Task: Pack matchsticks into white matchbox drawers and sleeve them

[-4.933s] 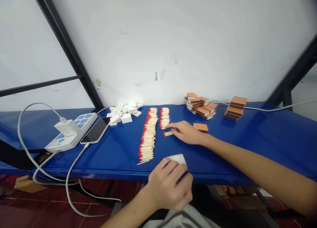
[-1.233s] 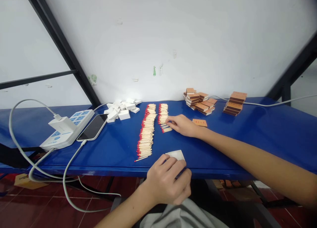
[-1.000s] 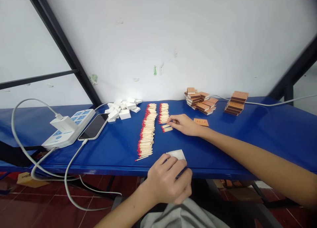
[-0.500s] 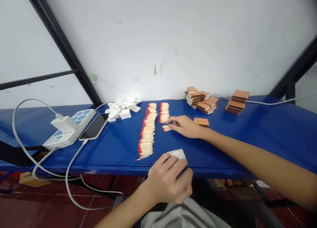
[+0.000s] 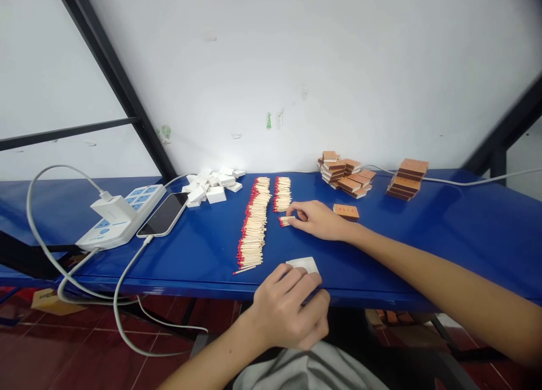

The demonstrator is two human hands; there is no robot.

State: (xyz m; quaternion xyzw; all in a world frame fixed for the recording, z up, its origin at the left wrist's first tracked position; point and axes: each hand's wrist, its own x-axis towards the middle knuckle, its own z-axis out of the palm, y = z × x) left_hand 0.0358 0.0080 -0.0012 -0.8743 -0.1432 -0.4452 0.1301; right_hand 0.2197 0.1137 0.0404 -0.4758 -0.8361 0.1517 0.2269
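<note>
My left hand (image 5: 291, 306) is curled at the table's front edge around a white matchbox tray (image 5: 306, 263), whose far end shows beyond the fingers. Farther back, my right hand (image 5: 318, 219) pinches at a small bunch of red-tipped matches (image 5: 285, 222) lying on the table; its fingers cover part of them. Just behind that bunch is a short row of matches (image 5: 282, 195). To the left runs a longer row of matches (image 5: 254, 226), heads facing left. An orange matchbox (image 5: 346, 211) lies behind my right wrist.
White matchbox trays (image 5: 215, 193) are heaped at the back left. Brown matchboxes stand in a pile (image 5: 347, 178) and a leaning stack (image 5: 407, 179) near the wall. A phone (image 5: 164, 215) and a power strip (image 5: 110, 232) with white cables occupy the left of the blue table (image 5: 203, 249).
My right hand has shifted slightly toward me at the small bunch, and its fingers now cover more of it. My left hand keeps its hold on the tray. The camera view has moved a little.
</note>
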